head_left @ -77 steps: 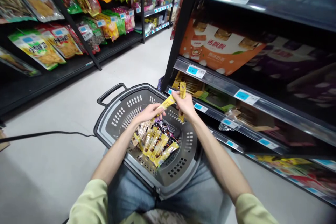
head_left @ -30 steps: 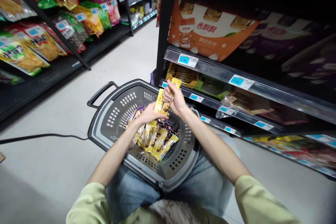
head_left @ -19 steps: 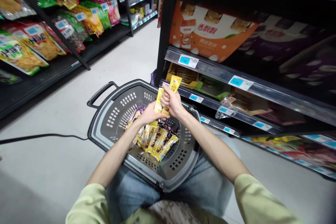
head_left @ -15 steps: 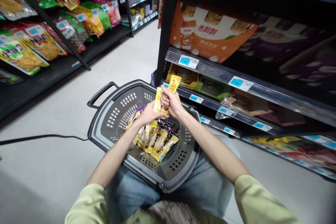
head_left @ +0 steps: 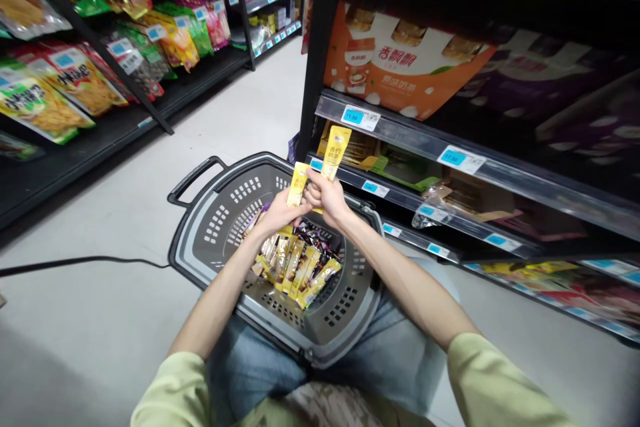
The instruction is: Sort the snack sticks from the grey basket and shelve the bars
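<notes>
My left hand (head_left: 281, 215) is closed on a small yellow milk tea sachet (head_left: 299, 183), whose top sticks up past the fingers. Right beside it, my right hand (head_left: 329, 199) grips another yellow milk tea sachet (head_left: 336, 150), held higher and tilted to the right. The two hands are close together, and the fingers hide the sachets' lower ends. Below them is a grey shopping basket (head_left: 186, 263) with slotted walls, resting at my knees. Inside it lie several yellow sachets (head_left: 304, 268) in a fanned row, with dark purple sachets (head_left: 317, 238) behind them.
On the right, a black shelf carries an orange carton of cups (head_left: 410, 73) and purple cartons (head_left: 525, 80). An opened yellow box (head_left: 357, 147) and a green box (head_left: 407, 167) sit lower down. Bagged snacks (head_left: 65, 80) line the left shelf. A black cord (head_left: 85, 259) crosses the floor.
The right hand's sachet has risen and now shows more of its length above the fist. The left hand has shifted slightly left, its sachet moving a little with it.
</notes>
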Demonstrator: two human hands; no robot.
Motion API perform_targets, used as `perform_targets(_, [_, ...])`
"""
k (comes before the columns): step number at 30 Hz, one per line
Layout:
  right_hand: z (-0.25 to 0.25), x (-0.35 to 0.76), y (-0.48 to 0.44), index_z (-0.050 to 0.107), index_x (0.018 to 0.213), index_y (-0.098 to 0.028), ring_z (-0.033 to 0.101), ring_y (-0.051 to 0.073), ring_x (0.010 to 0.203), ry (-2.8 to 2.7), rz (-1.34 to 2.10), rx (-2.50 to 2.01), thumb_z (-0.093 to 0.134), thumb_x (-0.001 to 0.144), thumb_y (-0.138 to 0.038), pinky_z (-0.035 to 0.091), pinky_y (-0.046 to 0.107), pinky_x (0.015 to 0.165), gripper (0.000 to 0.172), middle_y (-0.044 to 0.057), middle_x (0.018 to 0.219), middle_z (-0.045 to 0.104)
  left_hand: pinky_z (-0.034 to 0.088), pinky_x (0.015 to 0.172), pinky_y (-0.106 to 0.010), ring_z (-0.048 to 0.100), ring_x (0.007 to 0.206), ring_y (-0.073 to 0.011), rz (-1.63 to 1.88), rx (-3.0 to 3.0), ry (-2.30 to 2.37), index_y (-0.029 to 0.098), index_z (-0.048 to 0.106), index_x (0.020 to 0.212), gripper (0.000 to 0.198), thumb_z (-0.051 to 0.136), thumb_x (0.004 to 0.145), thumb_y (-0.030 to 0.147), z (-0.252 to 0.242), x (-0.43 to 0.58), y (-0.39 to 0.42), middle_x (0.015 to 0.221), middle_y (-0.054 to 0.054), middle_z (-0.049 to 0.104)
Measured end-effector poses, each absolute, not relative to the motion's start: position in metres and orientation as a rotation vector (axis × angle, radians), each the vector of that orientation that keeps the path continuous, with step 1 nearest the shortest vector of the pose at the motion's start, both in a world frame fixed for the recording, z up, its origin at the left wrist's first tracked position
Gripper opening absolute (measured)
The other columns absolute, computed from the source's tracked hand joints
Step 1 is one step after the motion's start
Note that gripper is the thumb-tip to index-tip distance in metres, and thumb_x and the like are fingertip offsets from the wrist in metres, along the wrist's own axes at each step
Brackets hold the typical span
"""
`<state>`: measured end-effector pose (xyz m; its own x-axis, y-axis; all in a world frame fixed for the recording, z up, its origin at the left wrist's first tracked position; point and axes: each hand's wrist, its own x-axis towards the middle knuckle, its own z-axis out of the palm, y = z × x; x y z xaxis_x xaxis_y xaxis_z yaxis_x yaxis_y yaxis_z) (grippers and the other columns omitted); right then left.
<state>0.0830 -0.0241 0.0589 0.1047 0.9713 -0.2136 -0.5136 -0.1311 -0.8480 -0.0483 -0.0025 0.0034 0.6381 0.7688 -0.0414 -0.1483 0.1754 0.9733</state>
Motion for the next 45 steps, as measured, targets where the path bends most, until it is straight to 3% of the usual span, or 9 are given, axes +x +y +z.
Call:
perform_targets(8, [0.051,0.079,-0.027,0.025,0.051,-0.024,0.017,0.002,0.031,-0.589,1.532,-1.014,0.074,0.077,-0.047,0.012,0.020,0.035,0.061,-0.012,0.036,0.021,0.023,0.038,-0.014,0.031,0.038,-0.0024,0.759,0.742,0.496,0.019,0.051,0.094,0.043,0.063,0.087,0.059,0.009,-0.048,0.003,0.058,0.009,0.043])
perform_targets(12, [0.044,0.081,-0.026,0.023,0.053,-0.025,0.017,0.002,0.034,-0.598,1.398,-1.076,0.076,0.075,-0.048,0.012,0.020,0.036,0.062,-0.013,0.039,0.022,0.020,0.037,-0.014,0.026,0.038,-0.0026,0.773,0.614,0.442,0.018,0.048,0.084,0.042,0.065,0.086,0.057,0.012,-0.052,0.009,0.055,0.010,0.035])
perform_targets(16, [0.033,0.080,-0.029,0.030,0.058,-0.024,0.022,0.002,0.036,-0.607,1.442,-1.185,0.083,0.066,-0.036,0.017,0.019,0.038,0.055,-0.014,0.040,0.028,0.014,0.035,-0.014,0.019,0.036,-0.0011,0.822,0.717,0.532,0.020,0.037,0.070,0.050,0.073,0.082,0.051,0.011,-0.052,0.007,0.050,0.013,0.025])
perform_targets(20, [0.025,0.074,-0.035,0.036,0.062,-0.023,0.027,0.003,0.037,-0.580,1.549,-1.229,0.085,0.061,-0.029,0.021,0.018,0.039,0.049,-0.013,0.042,0.033,0.014,0.034,-0.014,0.021,0.033,-0.0010,0.844,0.808,0.663,0.021,0.038,0.073,0.052,0.075,0.078,0.057,0.008,-0.048,0.002,0.047,0.014,0.026])
perform_targets(28, [0.032,0.079,-0.026,0.040,0.062,-0.021,0.030,0.003,0.039,-0.571,1.509,-1.193,0.085,0.064,-0.038,0.024,0.017,0.039,0.048,-0.012,0.045,0.036,0.016,0.032,-0.015,0.024,0.031,-0.0021,0.774,0.885,0.698,0.021,0.039,0.071,0.054,0.067,0.079,0.067,0.006,-0.043,-0.005,0.044,0.013,0.030])
perform_targets(33, [0.034,0.085,-0.019,0.063,0.085,-0.018,0.033,0.003,0.041,-0.731,1.280,-1.239,0.083,0.068,-0.047,0.027,0.018,0.038,0.039,-0.010,0.054,0.048,0.020,0.035,-0.016,0.026,0.033,-0.0029,0.785,0.969,0.669,0.022,0.040,0.080,0.048,0.070,0.080,0.060,0.008,-0.039,-0.010,0.046,0.014,0.033])
perform_targets(38, [0.036,0.083,-0.022,0.068,0.081,-0.017,0.058,0.010,0.059,-0.950,1.145,-1.184,0.085,0.065,-0.045,0.050,0.021,0.056,0.036,-0.001,0.070,0.066,0.029,0.039,-0.018,0.036,0.038,-0.0040,0.761,1.106,0.694,0.019,0.049,0.082,0.050,0.083,0.069,0.051,0.007,-0.040,-0.006,0.048,0.010,0.042])
perform_targets(42, [0.043,0.082,-0.025,0.064,0.076,-0.019,0.053,0.012,0.043,-0.949,1.090,-1.252,0.083,0.068,-0.046,0.043,0.024,0.040,0.033,-0.002,0.059,0.063,0.047,0.053,-0.024,0.057,0.054,-0.0111,0.727,1.181,0.613,0.016,0.055,0.078,0.044,0.075,0.077,0.055,0.007,-0.043,-0.003,0.062,0.000,0.059])
perform_targets(45, [0.051,0.085,-0.022,0.063,0.073,-0.020,0.053,0.012,0.044,-0.891,0.960,-1.281,0.082,0.069,-0.043,0.042,0.024,0.040,0.030,-0.001,0.057,0.063,0.053,0.062,-0.026,0.064,0.062,-0.0137,0.680,1.177,0.565,0.015,0.058,0.087,0.044,0.068,0.083,0.057,0.005,-0.045,-0.002,0.071,-0.004,0.066])
